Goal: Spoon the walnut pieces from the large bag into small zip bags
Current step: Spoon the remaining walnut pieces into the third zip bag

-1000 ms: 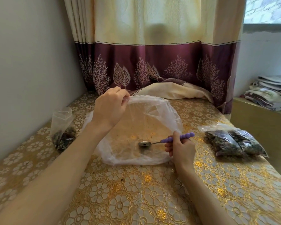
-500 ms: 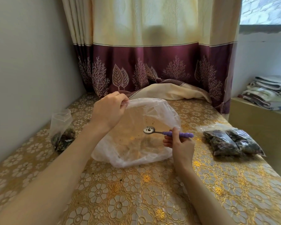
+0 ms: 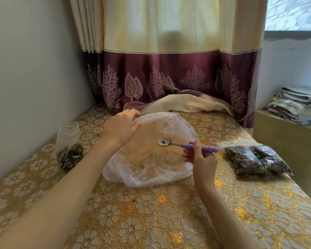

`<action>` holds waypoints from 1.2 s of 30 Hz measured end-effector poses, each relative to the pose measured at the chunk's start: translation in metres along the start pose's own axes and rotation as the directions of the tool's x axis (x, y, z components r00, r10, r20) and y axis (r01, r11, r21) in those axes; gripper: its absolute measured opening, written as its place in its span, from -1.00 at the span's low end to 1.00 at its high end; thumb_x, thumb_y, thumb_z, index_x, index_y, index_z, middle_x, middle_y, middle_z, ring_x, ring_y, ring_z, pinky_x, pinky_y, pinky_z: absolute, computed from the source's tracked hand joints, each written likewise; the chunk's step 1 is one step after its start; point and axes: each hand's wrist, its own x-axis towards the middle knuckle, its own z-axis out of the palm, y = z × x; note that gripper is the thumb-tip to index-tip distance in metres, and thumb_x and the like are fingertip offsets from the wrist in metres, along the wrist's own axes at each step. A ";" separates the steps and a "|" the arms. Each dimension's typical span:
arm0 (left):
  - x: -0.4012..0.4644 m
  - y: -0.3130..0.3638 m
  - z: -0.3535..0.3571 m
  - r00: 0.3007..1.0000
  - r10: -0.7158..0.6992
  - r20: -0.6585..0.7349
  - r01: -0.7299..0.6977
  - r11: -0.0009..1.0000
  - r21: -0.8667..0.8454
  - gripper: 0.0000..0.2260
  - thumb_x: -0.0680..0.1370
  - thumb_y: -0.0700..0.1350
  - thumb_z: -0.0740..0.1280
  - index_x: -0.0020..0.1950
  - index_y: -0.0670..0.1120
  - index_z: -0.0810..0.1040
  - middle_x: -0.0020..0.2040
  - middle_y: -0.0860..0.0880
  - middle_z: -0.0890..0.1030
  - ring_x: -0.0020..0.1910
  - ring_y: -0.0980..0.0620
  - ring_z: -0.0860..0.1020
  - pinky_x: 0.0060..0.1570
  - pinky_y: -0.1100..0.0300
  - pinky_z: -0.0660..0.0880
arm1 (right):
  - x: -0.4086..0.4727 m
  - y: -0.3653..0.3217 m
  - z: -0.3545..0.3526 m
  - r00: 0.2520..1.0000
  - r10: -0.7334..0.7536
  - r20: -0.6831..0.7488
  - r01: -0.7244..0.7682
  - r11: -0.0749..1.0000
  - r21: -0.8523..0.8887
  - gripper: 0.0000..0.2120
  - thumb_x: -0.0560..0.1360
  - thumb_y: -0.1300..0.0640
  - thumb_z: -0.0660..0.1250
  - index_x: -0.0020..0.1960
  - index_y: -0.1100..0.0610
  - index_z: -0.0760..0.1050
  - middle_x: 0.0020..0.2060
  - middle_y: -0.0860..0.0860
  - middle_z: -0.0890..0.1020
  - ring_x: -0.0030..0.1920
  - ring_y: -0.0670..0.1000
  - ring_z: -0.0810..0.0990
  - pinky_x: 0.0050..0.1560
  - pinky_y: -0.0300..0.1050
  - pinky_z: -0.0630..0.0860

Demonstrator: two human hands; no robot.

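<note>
A large clear plastic bag [image 3: 151, 169] lies in the middle of the table, nearly bare inside with only crumbs showing. My left hand [image 3: 121, 127] pinches its far rim and holds it up. My right hand [image 3: 201, 159] grips the purple handle of a small metal spoon [image 3: 164, 141]. The spoon's bowl is raised above the bag with a few small walnut bits in it. A small zip bag [image 3: 68, 146] partly filled with walnut pieces stands open at the left by the wall. Two filled small zip bags [image 3: 255, 159] lie flat at the right.
The table wears a gold floral cloth [image 3: 151, 221]. A grey wall runs along the left. A maroon and cream curtain [image 3: 169, 78] hangs behind, its hem bunched on the table. Folded towels [image 3: 298, 103] sit on a low cabinet at the right, past the table's right edge.
My right hand has lifted the spoon from the bottom of the large bag up above it, with a few bits in the bowl. My left hand keeps holding the rim.
</note>
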 end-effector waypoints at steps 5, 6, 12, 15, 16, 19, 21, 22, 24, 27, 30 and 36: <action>-0.010 -0.011 -0.001 0.998 0.055 0.030 -0.055 0.998 0.004 -0.63 0.56 -0.07 0.27 0.35 -0.11 0.39 0.26 -0.07 0.48 0.21 -0.06 0.46 0.17 0.02 0.42 | -0.005 -0.004 0.002 0.999 -0.020 0.044 0.019 0.999 0.033 -0.61 0.59 0.12 0.22 -0.35 0.11 0.64 -0.43 0.14 0.64 -0.45 0.03 0.55 -0.42 -0.20 0.53; -0.014 -0.014 -0.004 0.997 0.081 -0.003 -0.081 0.997 -0.001 -0.64 0.55 -0.10 0.28 0.34 -0.12 0.40 0.27 -0.08 0.47 0.24 -0.05 0.44 0.22 0.03 0.38 | -0.007 -0.005 0.003 0.998 -0.022 0.054 0.020 0.999 0.038 -0.61 0.59 0.11 0.22 -0.35 0.13 0.64 -0.43 0.16 0.64 -0.46 0.04 0.55 -0.43 -0.20 0.52; -0.056 -0.038 -0.032 0.912 0.129 -0.389 -0.116 0.992 0.058 -0.75 0.51 -0.24 0.29 0.19 -0.17 0.48 0.12 -0.12 0.52 0.21 -0.11 0.42 0.25 0.02 0.30 | -0.018 -0.011 0.015 0.990 0.012 0.141 -0.021 0.998 0.064 -0.61 0.59 0.08 0.21 -0.29 0.24 0.64 -0.41 0.18 0.64 -0.47 0.01 0.55 -0.46 -0.23 0.49; -0.076 -0.061 -0.045 0.845 0.103 -0.524 -0.064 0.994 0.093 -0.71 0.51 -0.11 0.24 0.21 -0.18 0.43 0.11 -0.16 0.50 0.17 -0.09 0.39 0.22 0.16 0.20 | -0.022 -0.019 0.027 0.982 0.006 0.188 -0.023 0.996 0.089 -0.60 0.59 0.09 0.21 -0.31 0.20 0.64 -0.41 0.14 0.65 -0.47 -0.01 0.56 -0.46 -0.24 0.49; -0.081 -0.070 -0.047 0.841 0.067 -0.536 -0.036 0.997 0.068 -0.66 0.51 -0.05 0.25 0.22 -0.18 0.40 0.12 -0.16 0.48 0.16 -0.08 0.38 0.21 0.20 0.17 | -0.022 -0.023 0.032 0.979 0.004 0.202 -0.025 0.995 0.101 -0.60 0.60 0.09 0.20 -0.33 0.17 0.64 -0.41 0.13 0.65 -0.47 -0.02 0.56 -0.46 -0.24 0.50; -0.098 -0.101 -0.045 0.889 -0.148 -0.433 0.100 0.986 -0.131 -0.41 0.43 0.17 0.38 0.31 -0.12 0.29 0.23 -0.16 0.40 0.21 -0.10 0.37 0.25 0.09 0.22 | -0.022 -0.035 0.052 0.972 -0.020 0.234 -0.006 0.994 0.110 -0.58 0.60 0.08 0.20 -0.36 0.13 0.63 -0.39 0.12 0.67 -0.46 -0.03 0.57 -0.46 -0.24 0.50; -0.109 -0.119 -0.038 0.905 -0.331 -0.266 0.226 0.905 -0.360 -0.20 0.29 0.24 0.42 0.40 -0.02 0.17 0.33 -0.11 0.32 0.27 -0.07 0.36 0.26 -0.04 0.34 | -0.021 -0.044 0.070 0.962 -0.031 0.272 0.003 0.995 0.103 -0.58 0.60 0.06 0.19 -0.36 0.13 0.63 -0.39 0.12 0.67 -0.45 -0.03 0.58 -0.44 -0.24 0.50; -0.112 -0.125 -0.035 0.899 -0.400 -0.177 0.289 0.847 -0.447 -0.11 0.23 0.27 0.42 0.44 0.04 0.10 0.37 -0.08 0.29 0.30 -0.05 0.35 0.25 -0.04 0.36 | -0.020 -0.048 0.079 0.954 -0.035 0.297 0.001 0.994 0.112 -0.56 0.60 0.06 0.19 -0.37 0.13 0.63 -0.38 0.11 0.67 -0.45 -0.04 0.58 -0.44 -0.25 0.51; -0.116 -0.137 -0.026 0.878 -0.479 -0.014 0.398 0.745 -0.536 -0.01 0.18 0.29 0.43 0.48 0.12 0.00 0.45 -0.04 0.23 0.35 -0.05 0.31 0.26 -0.03 0.33 | -0.018 -0.057 0.100 0.935 -0.036 0.353 -0.015 0.990 0.140 -0.53 0.61 0.07 0.18 -0.41 0.11 0.62 -0.37 0.10 0.68 -0.44 -0.05 0.59 -0.43 -0.27 0.51; -0.116 -0.149 -0.015 0.848 -0.502 0.172 0.506 0.666 -0.548 0.02 0.18 0.27 0.46 0.49 0.13 -0.02 0.47 -0.06 0.22 0.38 -0.06 0.29 0.31 -0.03 0.27 | -0.017 -0.063 0.135 0.899 -0.004 0.438 -0.050 0.992 0.112 -0.55 0.61 0.04 0.17 -0.36 0.13 0.62 -0.33 0.07 0.70 -0.40 -0.07 0.61 -0.42 -0.29 0.51; -0.114 -0.158 -0.011 0.839 -0.496 0.223 0.537 0.690 -0.486 0.04 0.14 0.31 0.45 0.49 0.07 0.03 0.44 -0.04 0.29 0.34 -0.03 0.34 0.28 0.06 0.28 | -0.020 -0.064 0.165 0.856 0.019 0.517 -0.050 0.998 0.045 -0.59 0.61 0.04 0.18 -0.27 0.21 0.61 -0.35 0.07 0.69 -0.38 -0.07 0.63 -0.39 -0.29 0.53; -0.119 -0.158 0.000 0.893 -0.393 0.221 0.451 0.788 -0.419 -0.04 0.25 0.20 0.51 0.46 0.11 -0.02 0.43 0.02 0.26 0.24 0.15 0.30 0.16 0.25 0.25 | -0.031 -0.062 0.193 0.708 -0.071 0.702 0.208 0.972 -0.112 -0.77 0.57 0.15 0.26 -0.21 0.08 0.61 -0.30 0.08 0.68 -0.30 0.03 0.61 -0.25 -0.11 0.59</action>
